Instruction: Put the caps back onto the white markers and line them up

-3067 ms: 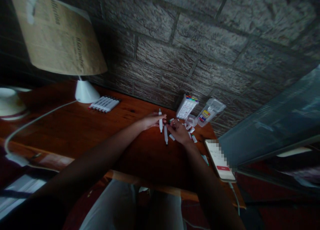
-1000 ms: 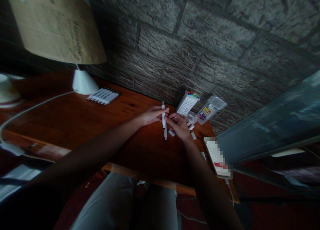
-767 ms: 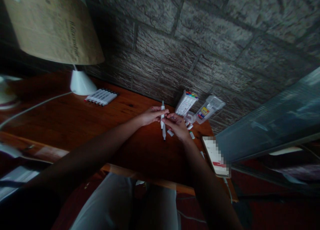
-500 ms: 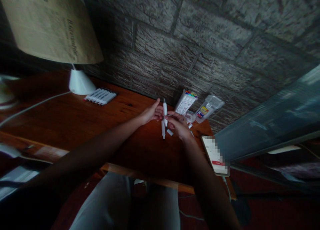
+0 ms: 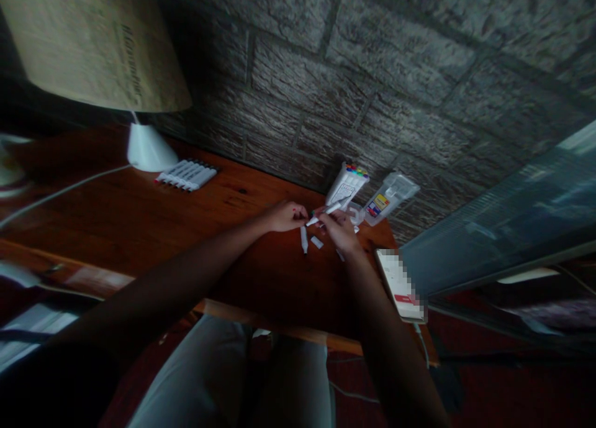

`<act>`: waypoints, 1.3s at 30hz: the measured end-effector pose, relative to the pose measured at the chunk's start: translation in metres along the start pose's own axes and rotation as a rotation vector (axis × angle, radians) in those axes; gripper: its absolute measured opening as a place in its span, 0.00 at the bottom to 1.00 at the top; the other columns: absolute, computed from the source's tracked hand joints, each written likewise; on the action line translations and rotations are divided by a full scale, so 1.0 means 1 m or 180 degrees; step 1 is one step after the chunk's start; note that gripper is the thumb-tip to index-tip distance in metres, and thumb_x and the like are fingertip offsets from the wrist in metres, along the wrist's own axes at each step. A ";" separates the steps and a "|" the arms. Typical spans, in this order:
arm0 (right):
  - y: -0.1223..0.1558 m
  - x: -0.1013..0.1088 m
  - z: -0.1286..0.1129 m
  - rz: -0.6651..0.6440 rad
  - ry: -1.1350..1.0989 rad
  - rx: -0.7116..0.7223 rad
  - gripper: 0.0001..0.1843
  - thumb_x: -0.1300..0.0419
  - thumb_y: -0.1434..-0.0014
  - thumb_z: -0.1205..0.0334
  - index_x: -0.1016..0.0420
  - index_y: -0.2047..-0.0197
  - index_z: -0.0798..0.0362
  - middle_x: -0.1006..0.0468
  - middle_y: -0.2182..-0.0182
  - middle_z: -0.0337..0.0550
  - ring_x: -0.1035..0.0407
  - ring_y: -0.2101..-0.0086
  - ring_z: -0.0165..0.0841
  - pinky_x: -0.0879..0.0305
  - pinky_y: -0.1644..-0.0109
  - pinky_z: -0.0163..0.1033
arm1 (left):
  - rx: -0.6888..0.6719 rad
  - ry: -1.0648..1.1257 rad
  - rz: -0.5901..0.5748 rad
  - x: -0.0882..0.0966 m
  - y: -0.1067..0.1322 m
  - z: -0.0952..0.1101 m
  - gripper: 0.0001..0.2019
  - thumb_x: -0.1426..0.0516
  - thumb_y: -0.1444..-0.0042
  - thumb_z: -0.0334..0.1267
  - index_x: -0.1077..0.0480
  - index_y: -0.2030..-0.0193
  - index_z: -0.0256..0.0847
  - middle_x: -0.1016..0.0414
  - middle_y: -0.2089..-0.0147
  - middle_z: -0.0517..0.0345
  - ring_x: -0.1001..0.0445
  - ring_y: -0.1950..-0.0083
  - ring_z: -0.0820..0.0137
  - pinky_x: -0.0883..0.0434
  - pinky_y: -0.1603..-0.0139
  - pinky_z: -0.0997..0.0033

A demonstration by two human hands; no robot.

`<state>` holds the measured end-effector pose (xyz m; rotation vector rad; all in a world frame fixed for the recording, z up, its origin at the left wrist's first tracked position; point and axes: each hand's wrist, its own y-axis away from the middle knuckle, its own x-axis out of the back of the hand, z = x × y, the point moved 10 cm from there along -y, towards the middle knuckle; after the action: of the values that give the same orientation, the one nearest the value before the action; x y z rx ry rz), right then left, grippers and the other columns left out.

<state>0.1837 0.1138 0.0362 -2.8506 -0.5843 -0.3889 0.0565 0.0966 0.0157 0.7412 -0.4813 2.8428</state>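
Observation:
My right hand (image 5: 341, 231) is closed on a white marker (image 5: 325, 212) that lies nearly level, its tip pointing left. My left hand (image 5: 285, 216) is curled right at that tip, fingers pinched on something too small to make out. Another white marker (image 5: 303, 239) and a loose cap (image 5: 317, 242) lie on the wooden table (image 5: 139, 223) just below both hands. A box of markers with coloured ends (image 5: 347, 184) and an open clear case (image 5: 390, 198) stand against the brick wall, behind my hands.
A row of several white markers (image 5: 186, 175) lies beside the white lamp base (image 5: 144, 151), under a tan shade (image 5: 88, 43). A phone (image 5: 400, 285) rests at the table's right edge. A white cable (image 5: 60, 192) crosses the left side. My knees show below the front edge.
The marker stood upright between both hands a second ago. Now my right hand holds it tilted almost level, and my left hand has closed at its left tip. The view drifted slightly.

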 end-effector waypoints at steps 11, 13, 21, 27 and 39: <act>0.001 -0.010 0.010 -0.0140 -0.0263 -0.0018 0.14 0.33 0.51 0.52 0.23 0.65 0.52 0.27 0.80 0.32 0.38 0.82 0.25 0.43 0.78 0.32 | -0.0151 -0.0228 -0.0146 0.000 -0.001 0.003 0.08 0.40 0.41 0.38 0.24 0.68 0.38 0.24 0.75 0.61 0.28 0.72 0.74 0.37 0.68 0.76; 0.001 -0.011 0.013 -0.0167 -0.0241 -0.0089 0.15 0.33 0.53 0.52 0.22 0.65 0.53 0.27 0.80 0.32 0.38 0.81 0.24 0.43 0.77 0.32 | -0.0147 -0.0280 -0.0174 -0.001 -0.002 0.001 0.09 0.41 0.40 0.38 0.25 0.68 0.37 0.25 0.76 0.62 0.29 0.74 0.75 0.37 0.69 0.77; 0.000 0.014 0.005 0.0386 -0.0450 -0.0110 0.15 0.34 0.54 0.50 0.25 0.67 0.52 0.27 0.79 0.33 0.37 0.80 0.25 0.42 0.77 0.33 | -0.0108 -0.0479 -0.0161 -0.001 -0.001 0.001 0.10 0.43 0.38 0.39 0.24 0.66 0.37 0.25 0.76 0.62 0.29 0.73 0.74 0.38 0.67 0.76; -0.001 0.008 0.002 0.0244 -0.0321 0.0016 0.12 0.37 0.51 0.51 0.27 0.68 0.50 0.28 0.78 0.33 0.39 0.80 0.26 0.45 0.76 0.33 | -0.0225 -0.0674 -0.0136 -0.001 0.000 0.009 0.08 0.43 0.39 0.35 0.24 0.65 0.38 0.25 0.75 0.63 0.29 0.72 0.75 0.37 0.65 0.75; -0.001 0.003 -0.002 0.0155 -0.0226 0.0189 0.14 0.36 0.51 0.50 0.26 0.65 0.50 0.29 0.77 0.33 0.37 0.78 0.27 0.42 0.75 0.34 | -0.0252 -0.0847 -0.0095 0.000 0.000 0.010 0.10 0.42 0.38 0.40 0.24 0.65 0.37 0.21 0.69 0.59 0.28 0.68 0.74 0.39 0.66 0.74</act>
<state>0.1855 0.1157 0.0388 -2.8253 -0.5289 -0.2588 0.0607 0.0937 0.0237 1.1071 -0.6097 2.6916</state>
